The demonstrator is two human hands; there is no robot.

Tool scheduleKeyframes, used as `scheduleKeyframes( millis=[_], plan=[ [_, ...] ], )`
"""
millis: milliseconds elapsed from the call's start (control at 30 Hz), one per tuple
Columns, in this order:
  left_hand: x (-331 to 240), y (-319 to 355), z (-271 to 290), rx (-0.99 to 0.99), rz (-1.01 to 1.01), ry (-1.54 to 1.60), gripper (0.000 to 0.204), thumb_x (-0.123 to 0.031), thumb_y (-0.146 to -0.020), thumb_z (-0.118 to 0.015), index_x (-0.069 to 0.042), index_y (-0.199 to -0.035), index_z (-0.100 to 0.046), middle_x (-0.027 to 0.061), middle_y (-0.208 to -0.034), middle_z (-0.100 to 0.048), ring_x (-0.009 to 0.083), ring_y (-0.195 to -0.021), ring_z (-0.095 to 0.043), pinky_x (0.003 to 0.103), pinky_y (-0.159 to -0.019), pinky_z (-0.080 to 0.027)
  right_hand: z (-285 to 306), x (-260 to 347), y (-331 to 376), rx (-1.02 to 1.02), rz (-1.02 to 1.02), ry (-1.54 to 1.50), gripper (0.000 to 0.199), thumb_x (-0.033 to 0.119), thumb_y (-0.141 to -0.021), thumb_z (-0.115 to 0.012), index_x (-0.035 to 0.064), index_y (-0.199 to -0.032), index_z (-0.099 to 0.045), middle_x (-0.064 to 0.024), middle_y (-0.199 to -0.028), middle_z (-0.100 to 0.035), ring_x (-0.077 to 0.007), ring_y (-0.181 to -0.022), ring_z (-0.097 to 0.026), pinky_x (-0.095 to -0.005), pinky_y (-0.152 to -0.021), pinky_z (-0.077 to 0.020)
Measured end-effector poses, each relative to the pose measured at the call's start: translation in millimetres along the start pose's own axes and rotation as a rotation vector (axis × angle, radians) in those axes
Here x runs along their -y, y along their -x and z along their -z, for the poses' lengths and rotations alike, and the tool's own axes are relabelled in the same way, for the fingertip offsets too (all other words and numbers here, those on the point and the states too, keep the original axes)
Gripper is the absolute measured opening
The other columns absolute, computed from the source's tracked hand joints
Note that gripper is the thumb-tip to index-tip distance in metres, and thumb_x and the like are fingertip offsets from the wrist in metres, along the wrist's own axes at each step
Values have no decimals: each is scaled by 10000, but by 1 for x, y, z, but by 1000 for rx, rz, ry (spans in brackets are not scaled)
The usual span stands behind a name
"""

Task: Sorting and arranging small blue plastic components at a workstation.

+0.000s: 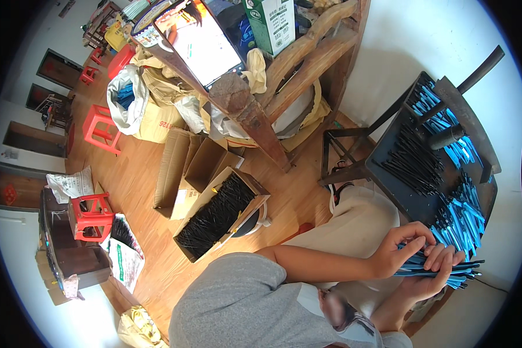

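Observation:
A bundle of thin blue sticks with black ends [412, 268] is in my hands at the lower right. Around it my right hand [432, 283] is wrapped from below. My left hand [403, 249] is closed with bent fingers at the top of the bundle, against the right fingers; what it pinches is hidden. Just beyond them, a pile of similar blue sticks [461, 217] lies on the seat of a dark chair [383, 168]. Loose black sticks [414, 162] are spread on that seat, and more blue sticks [438, 113] lie by its backrest.
An open cardboard box of black sticks [217, 217] stands on the floor, beside opened cardboard boxes [177, 171]. A phone [200, 43] leans on a wooden frame [238, 98]. Red stools [98, 127], sacks [151, 107] and a white wall [412, 35] surround the area.

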State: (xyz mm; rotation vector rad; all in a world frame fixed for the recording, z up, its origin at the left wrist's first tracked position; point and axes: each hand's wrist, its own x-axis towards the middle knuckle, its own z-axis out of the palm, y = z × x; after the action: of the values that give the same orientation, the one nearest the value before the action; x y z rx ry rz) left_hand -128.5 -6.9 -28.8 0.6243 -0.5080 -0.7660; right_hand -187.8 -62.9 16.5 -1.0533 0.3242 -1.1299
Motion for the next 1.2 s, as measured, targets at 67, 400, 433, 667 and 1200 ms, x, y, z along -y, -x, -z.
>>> scheduleKeyframes(
  millis=[67,400,433,667,1200],
  plan=[
    [0,0,0,2,2,5,253,-186,-946,-438,26,-962,-575,89,-947,-569,134,-870,-535,271,-802,-414,0,0,0,-34,-5,16,183,97,-859,-518,119,-848,-337,4,-594,-324,-77,-515,-346,-247,-630,-374],
    [1,0,0,1,-9,0,252,-190,-947,-443,23,-965,-578,91,-948,-565,130,-862,-533,265,-792,-415,1,0,0,-18,3,15,178,91,-859,-510,116,-861,-334,6,-600,-329,-73,-517,-348,-247,-629,-375],
    [1,0,0,3,-16,0,253,-191,-948,-441,22,-965,-578,89,-947,-563,128,-859,-531,265,-792,-415,2,0,0,-17,-4,12,178,93,-858,-512,115,-860,-336,5,-601,-330,-73,-517,-348,-247,-629,-376],
    [1,0,-1,-2,-11,8,255,-194,-950,-438,20,-962,-577,85,-939,-560,127,-855,-528,267,-790,-417,2,0,0,-29,-12,13,159,83,-871,-493,116,-851,-340,5,-594,-316,-74,-514,-341,-249,-625,-370],
    [2,0,0,9,-8,27,240,-186,-948,-448,13,-985,-576,82,-970,-557,106,-851,-528,244,-762,-416,2,0,-1,-17,-3,10,163,65,-877,-491,121,-852,-340,-2,-596,-335,-77,-512,-354,-252,-629,-383]
  ],
)
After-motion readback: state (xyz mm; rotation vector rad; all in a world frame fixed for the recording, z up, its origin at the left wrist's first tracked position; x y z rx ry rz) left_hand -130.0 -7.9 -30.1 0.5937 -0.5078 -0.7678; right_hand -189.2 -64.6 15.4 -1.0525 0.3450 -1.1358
